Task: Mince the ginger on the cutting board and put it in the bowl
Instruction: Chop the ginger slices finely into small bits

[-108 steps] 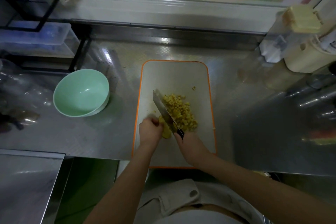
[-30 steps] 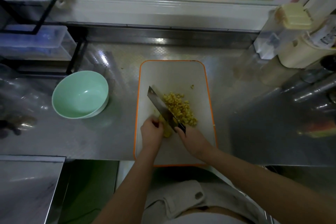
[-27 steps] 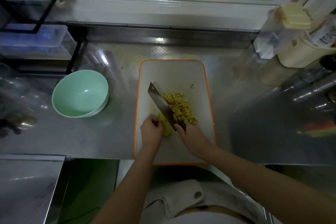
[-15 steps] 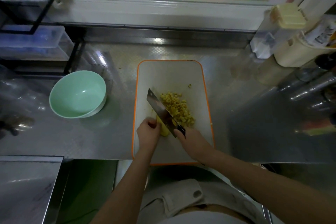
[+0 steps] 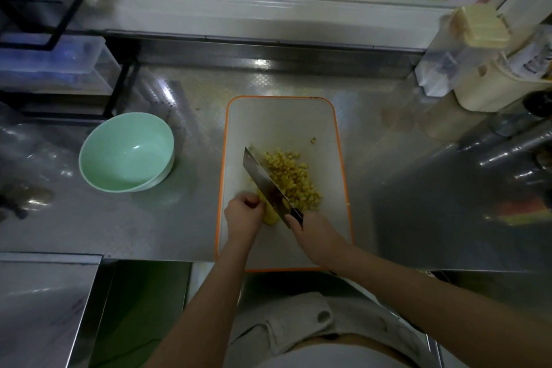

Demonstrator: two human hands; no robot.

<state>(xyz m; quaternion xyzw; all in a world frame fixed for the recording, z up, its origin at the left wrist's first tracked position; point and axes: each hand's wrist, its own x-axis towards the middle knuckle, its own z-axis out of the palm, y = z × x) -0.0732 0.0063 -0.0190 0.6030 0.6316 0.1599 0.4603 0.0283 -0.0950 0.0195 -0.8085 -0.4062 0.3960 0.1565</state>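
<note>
A white cutting board with an orange rim [image 5: 280, 116] lies on the steel counter. On it sits a pile of chopped yellow ginger [image 5: 294, 181]. My left hand [image 5: 243, 213] pins the uncut ginger piece [image 5: 270, 215] at the board's near left. My right hand [image 5: 313, 233] grips the handle of a cleaver [image 5: 263, 181], whose blade slants across the ginger piece just left of the pile. A pale green bowl [image 5: 127, 152] stands empty on the counter left of the board.
A black wire rack with clear plastic boxes [image 5: 53, 66] fills the back left. Cream containers and bottles [image 5: 484, 69] crowd the back right. A steel ledge [image 5: 44, 302] sits at the near left. A few ginger crumbs [image 5: 313, 140] lie apart on the board.
The cleaver has kept rising and falling on the ginger piece and the chopped pile has grown slightly. My left hand has stayed on the piece. The bowl has not moved.
</note>
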